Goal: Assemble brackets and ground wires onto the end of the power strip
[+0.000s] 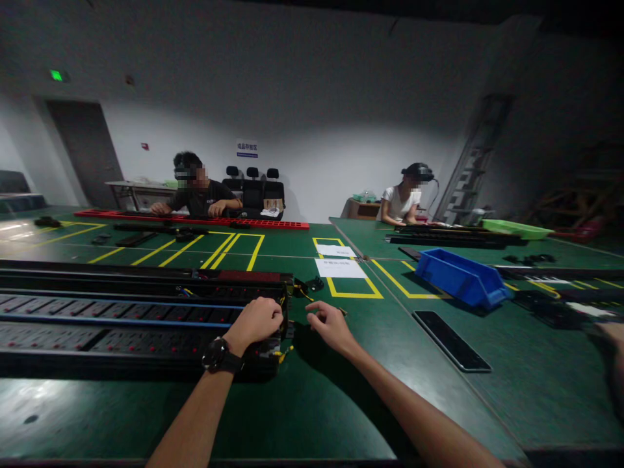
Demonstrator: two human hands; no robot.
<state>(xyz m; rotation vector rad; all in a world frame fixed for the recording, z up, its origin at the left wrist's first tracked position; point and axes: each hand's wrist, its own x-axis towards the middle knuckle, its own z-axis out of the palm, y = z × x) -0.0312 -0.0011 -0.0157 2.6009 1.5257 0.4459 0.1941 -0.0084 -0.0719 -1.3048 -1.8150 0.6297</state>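
1. Head view; clock positions run from the middle of the view unless noted. Two black socket strips [146, 341] lie side by side in long black housings at 8 o'clock on the green tabletop [287, 416]. Red spots dot their faces; a blue edging [131, 315] runs between the rows.
2. Left hand [258, 320], at 7 o'clock: back upward, fingers curled over the strips' near-centre end. Fingertips hidden; cannot tell whether they are clamped. Black wristwatch [219, 356] on that wrist.
3. Right hand [329, 322], near 6 o'clock: just beside the strip end, thumb and forefinger slightly apart, nothing seen between them.
4. Yellow-tipped connector [286, 353] at the strip end, 4 to 5 o'clock from the left hand. Small black parts [316, 284] at 11 o'clock from the right hand.
5. Printed sheet [340, 268] at 4 to 5 o'clock, near centre; blue bin [461, 278] between 3 and 4; dark-screened smartphone [451, 341] at 4.
6. Two co-workers seated beyond: one [205, 195] between 9 and 10 o'clock, behind a red rail [234, 223]; one [400, 203] between 2 and 3.
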